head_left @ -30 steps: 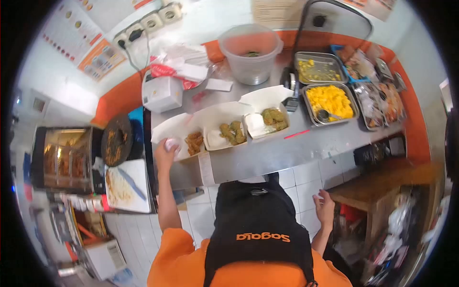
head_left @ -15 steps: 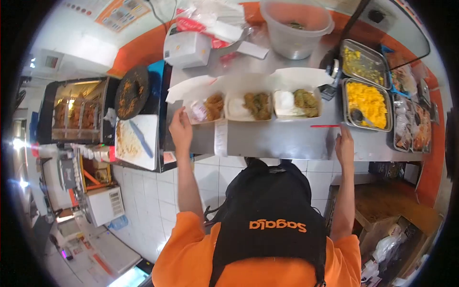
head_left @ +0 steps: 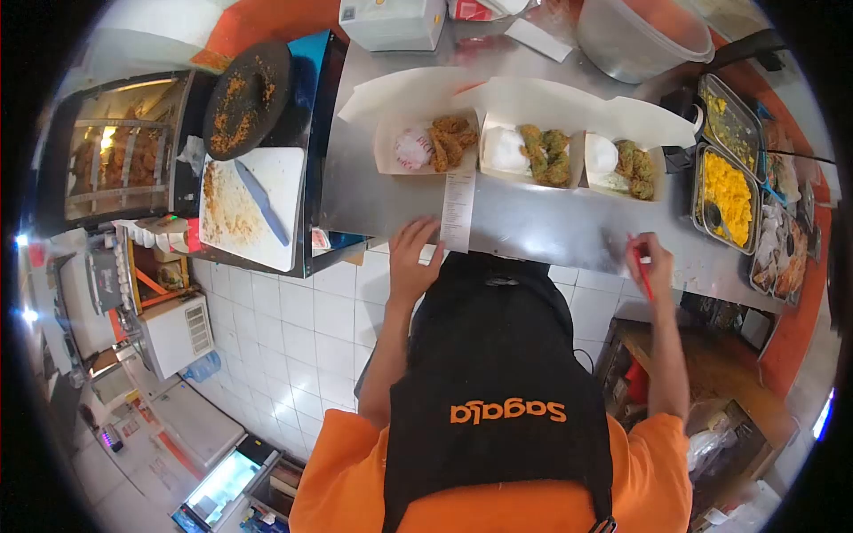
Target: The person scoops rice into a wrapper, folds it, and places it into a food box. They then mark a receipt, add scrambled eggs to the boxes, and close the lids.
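Note:
My left hand (head_left: 414, 259) rests with fingers spread on the counter's front edge, beside a long printed receipt (head_left: 458, 213). In my right hand (head_left: 653, 260) is a slim red pen (head_left: 643, 274), held near the counter's edge. Behind the receipt stand three lidded paper boxes in a row, all with their lids raised. The left box (head_left: 386, 153) holds a wrapped round portion with fried chicken (head_left: 453, 142). White rice (head_left: 505, 149) and green-topped chicken pieces (head_left: 546, 155) fill the middle box. Similar contents, rice (head_left: 601, 155) and green-topped chicken (head_left: 634, 169), lie in the right box.
Metal trays stand at the right, one with yellow shredded food (head_left: 727, 195). A clear plastic tub (head_left: 640, 44) and white carton (head_left: 391, 22) are at the back. Leftward are a stone mortar (head_left: 249, 98), a cutting board (head_left: 231, 235) with a knife (head_left: 261, 201), and a glass-front food cabinet (head_left: 124, 151).
My left hand has moved from the left box's side to the counter edge beside the receipt. The red pen has come off the counter into my right hand. The view has shifted.

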A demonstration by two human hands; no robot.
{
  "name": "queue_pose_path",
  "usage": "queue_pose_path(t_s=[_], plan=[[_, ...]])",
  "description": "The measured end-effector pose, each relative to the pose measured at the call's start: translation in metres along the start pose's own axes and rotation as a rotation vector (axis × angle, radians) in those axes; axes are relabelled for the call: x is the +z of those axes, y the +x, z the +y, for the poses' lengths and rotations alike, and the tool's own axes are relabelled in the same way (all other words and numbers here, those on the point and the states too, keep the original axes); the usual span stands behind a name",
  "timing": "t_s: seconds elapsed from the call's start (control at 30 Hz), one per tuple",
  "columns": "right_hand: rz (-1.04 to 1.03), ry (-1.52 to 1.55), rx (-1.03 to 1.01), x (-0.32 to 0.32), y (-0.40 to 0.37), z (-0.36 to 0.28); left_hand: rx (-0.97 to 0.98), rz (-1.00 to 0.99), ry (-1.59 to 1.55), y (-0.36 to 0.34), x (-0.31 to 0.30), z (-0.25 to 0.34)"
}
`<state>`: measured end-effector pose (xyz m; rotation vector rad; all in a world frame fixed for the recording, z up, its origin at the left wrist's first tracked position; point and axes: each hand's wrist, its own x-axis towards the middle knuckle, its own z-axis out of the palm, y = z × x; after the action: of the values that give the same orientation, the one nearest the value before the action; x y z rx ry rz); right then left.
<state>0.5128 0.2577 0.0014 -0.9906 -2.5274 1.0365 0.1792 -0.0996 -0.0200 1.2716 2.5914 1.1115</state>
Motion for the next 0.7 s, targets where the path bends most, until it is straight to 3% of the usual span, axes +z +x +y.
queue_pose_path(t_s=[0.07, 0.1, 0.17, 0.2, 0.23, 0.37, 0.47, 0.6, 0.7], plan=[[0.069, 0.269, 0.052, 0.063, 0.001, -0.040, 0.072, -0.044, 0.062, 0.011, 0.003, -0.005], [0.026, 0.493, 0.117, 0.097, 0.002, -0.055, 0.088, -0.063, 0.046, 0.015, 0.005, -0.011], [-0.049, 0.647, 0.205, 0.143, 0.010, -0.112, 0.128, -0.104, 0.013, 0.021, 0.009, -0.020], [-0.041, 0.660, -0.030, 0.174, 0.011, -0.114, 0.137, -0.122, 0.009, 0.024, 0.007, -0.021], [-0.101, 0.748, 0.074, 0.186, 0.013, -0.137, 0.143, -0.142, 0.005, 0.027, 0.004, -0.019], [-0.151, 0.620, -0.009, 0.216, 0.023, -0.167, 0.134, -0.164, -0.009, 0.019, 0.006, -0.027], [-0.069, 0.587, -0.001, 0.228, 0.021, -0.173, 0.038, -0.089, -0.105, 0.016, 0.008, -0.026], [0.067, 0.524, -0.020, 0.228, 0.022, -0.173, 0.075, 0.027, -0.100, 0.021, 0.010, -0.028], [0.114, 0.565, -0.021, 0.228, 0.022, -0.169, -0.205, -0.009, -0.245, 0.014, 0.010, -0.035]])
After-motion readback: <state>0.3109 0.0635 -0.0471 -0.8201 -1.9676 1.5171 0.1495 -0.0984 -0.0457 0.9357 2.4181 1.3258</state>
